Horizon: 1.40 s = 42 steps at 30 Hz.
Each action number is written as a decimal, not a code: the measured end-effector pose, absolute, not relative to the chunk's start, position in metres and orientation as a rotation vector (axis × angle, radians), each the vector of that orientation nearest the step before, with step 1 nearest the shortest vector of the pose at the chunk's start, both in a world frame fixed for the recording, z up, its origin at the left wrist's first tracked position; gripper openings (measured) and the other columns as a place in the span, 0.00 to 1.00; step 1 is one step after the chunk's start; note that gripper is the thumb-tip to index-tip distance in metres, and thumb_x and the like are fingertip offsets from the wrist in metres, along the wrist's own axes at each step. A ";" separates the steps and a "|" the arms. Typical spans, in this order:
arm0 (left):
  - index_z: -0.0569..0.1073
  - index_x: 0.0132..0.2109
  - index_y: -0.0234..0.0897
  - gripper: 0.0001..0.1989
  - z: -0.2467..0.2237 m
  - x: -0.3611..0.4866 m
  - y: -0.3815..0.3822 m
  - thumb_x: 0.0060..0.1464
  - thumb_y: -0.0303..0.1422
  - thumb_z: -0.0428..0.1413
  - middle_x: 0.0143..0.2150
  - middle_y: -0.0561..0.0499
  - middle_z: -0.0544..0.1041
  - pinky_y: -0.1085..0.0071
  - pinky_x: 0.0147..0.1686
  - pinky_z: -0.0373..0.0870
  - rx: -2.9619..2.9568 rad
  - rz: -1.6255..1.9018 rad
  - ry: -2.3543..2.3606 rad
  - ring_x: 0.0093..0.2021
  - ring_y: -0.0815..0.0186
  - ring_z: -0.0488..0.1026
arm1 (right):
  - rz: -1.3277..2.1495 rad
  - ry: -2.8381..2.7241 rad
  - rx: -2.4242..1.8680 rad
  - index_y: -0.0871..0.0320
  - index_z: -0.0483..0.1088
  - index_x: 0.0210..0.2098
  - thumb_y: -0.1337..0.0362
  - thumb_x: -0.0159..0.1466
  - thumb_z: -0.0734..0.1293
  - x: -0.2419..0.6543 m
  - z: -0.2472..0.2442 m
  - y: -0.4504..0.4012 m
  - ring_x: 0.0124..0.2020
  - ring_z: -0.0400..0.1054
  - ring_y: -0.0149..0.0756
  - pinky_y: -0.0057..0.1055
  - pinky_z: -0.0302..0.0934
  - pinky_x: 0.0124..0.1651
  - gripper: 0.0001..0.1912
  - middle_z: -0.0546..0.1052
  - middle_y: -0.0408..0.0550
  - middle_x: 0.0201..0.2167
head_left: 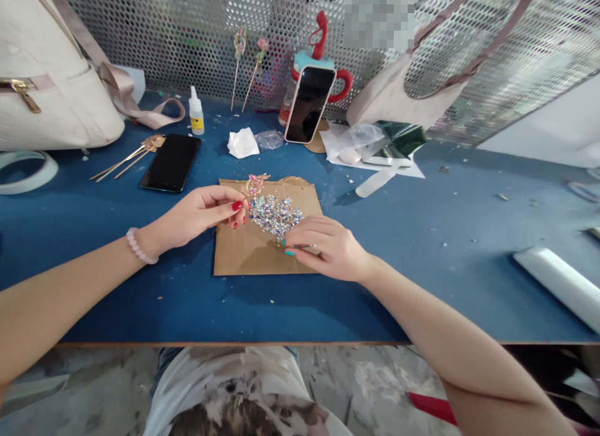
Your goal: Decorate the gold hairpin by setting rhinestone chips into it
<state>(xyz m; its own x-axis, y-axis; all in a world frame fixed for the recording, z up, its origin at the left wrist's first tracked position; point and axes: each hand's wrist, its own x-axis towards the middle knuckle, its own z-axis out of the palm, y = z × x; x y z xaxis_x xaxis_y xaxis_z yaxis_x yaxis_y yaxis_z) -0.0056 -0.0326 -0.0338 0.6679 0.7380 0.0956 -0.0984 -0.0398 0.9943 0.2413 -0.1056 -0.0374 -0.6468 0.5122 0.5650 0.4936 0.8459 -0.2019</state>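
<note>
My left hand (206,211) pinches a hairpin (255,185) by its thin stem, and the pink-and-gold flower head points away from me. Beneath it, a heap of small shiny rhinestones (274,214) lies on a piece of brown cardboard (244,255). My right hand (328,245) is closed at the near right edge of the heap. Between its fingers is a thin, slender tool that looks like tweezers (302,246), mostly hidden by the hand. The fingertips are close to the stones.
Behind the cardboard are crumpled white paper (243,143), a glue bottle (196,114), a flat black phone (171,162) and gold hairpins (135,153). Another phone (309,105) leans on a cup (319,58). Two flowered hairpins (248,67) stand upright by the mesh. Bags flank the table; tape (47,173) lies left.
</note>
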 end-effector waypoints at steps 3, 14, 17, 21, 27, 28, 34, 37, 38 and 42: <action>0.74 0.36 0.35 0.09 -0.036 -0.006 -0.032 0.53 0.37 0.61 0.26 0.54 0.74 0.75 0.27 0.65 1.469 0.730 0.567 0.25 0.73 0.67 | 0.041 -2.389 -0.731 0.57 0.68 0.34 0.68 0.66 0.61 0.242 -0.038 -0.105 0.30 0.72 0.31 0.31 0.68 0.34 0.05 0.77 0.46 0.28; 0.74 0.33 0.34 0.10 -0.035 -0.006 -0.031 0.53 0.37 0.61 0.24 0.55 0.71 0.77 0.24 0.61 1.493 0.666 0.612 0.24 0.75 0.65 | 0.038 -2.385 -0.717 0.58 0.68 0.34 0.69 0.65 0.62 0.242 -0.038 -0.105 0.30 0.72 0.32 0.32 0.68 0.34 0.04 0.77 0.46 0.29; 0.74 0.33 0.34 0.10 -0.035 -0.005 -0.031 0.54 0.38 0.60 0.24 0.55 0.70 0.78 0.23 0.60 1.478 0.672 0.627 0.23 0.75 0.63 | 0.041 -2.375 -0.705 0.59 0.69 0.34 0.69 0.65 0.63 0.242 -0.038 -0.105 0.30 0.72 0.33 0.32 0.68 0.34 0.04 0.77 0.47 0.28; 0.73 0.33 0.34 0.09 -0.033 -0.004 -0.035 0.55 0.36 0.59 0.24 0.55 0.69 0.78 0.22 0.58 1.453 0.656 0.628 0.22 0.76 0.61 | 0.049 -2.312 -0.681 0.57 0.70 0.35 0.66 0.66 0.63 0.242 -0.034 -0.106 0.32 0.72 0.32 0.32 0.69 0.36 0.05 0.78 0.47 0.31; 0.73 0.33 0.34 0.09 -0.029 0.001 -0.050 0.59 0.35 0.56 0.24 0.56 0.69 0.80 0.20 0.57 1.373 0.574 0.562 0.21 0.77 0.61 | 0.035 -2.131 -0.694 0.57 0.72 0.35 0.68 0.64 0.66 0.241 -0.023 -0.116 0.30 0.71 0.32 0.31 0.70 0.33 0.03 0.76 0.48 0.29; 0.73 0.34 0.34 0.09 -0.029 0.002 -0.053 0.59 0.35 0.56 0.24 0.56 0.70 0.81 0.20 0.57 1.360 0.555 0.549 0.20 0.78 0.61 | 0.013 -2.102 -0.683 0.57 0.72 0.36 0.69 0.62 0.67 0.240 -0.022 -0.118 0.29 0.71 0.32 0.31 0.70 0.32 0.03 0.76 0.47 0.29; 0.70 0.35 0.34 0.10 -0.025 0.007 -0.067 0.60 0.36 0.55 0.26 0.54 0.76 0.80 0.21 0.65 1.288 0.450 0.471 0.20 0.76 0.69 | -0.023 -2.037 -0.614 0.60 0.71 0.40 0.75 0.58 0.69 0.236 -0.018 -0.131 0.30 0.73 0.34 0.33 0.72 0.33 0.11 0.78 0.51 0.29; 0.69 0.35 0.34 0.11 -0.025 0.008 -0.072 0.59 0.38 0.56 0.28 0.54 0.78 0.80 0.24 0.69 1.250 0.399 0.446 0.22 0.75 0.73 | -0.013 -2.024 -0.589 0.62 0.70 0.41 0.75 0.60 0.68 0.234 -0.017 -0.134 0.31 0.74 0.33 0.32 0.72 0.35 0.10 0.78 0.51 0.29; 0.68 0.35 0.34 0.12 -0.024 0.008 -0.073 0.59 0.39 0.56 0.29 0.53 0.79 0.80 0.24 0.69 1.238 0.380 0.438 0.23 0.74 0.74 | -0.013 -2.030 -0.584 0.62 0.70 0.41 0.75 0.60 0.67 0.233 -0.017 -0.135 0.31 0.74 0.33 0.33 0.72 0.35 0.10 0.78 0.52 0.29; 0.67 0.35 0.34 0.14 -0.023 0.009 -0.078 0.57 0.42 0.57 0.30 0.51 0.80 0.79 0.25 0.71 1.197 0.328 0.417 0.25 0.72 0.76 | -0.054 -2.061 -0.575 0.63 0.70 0.38 0.75 0.60 0.68 0.232 -0.017 -0.133 0.29 0.73 0.34 0.34 0.70 0.32 0.07 0.78 0.53 0.28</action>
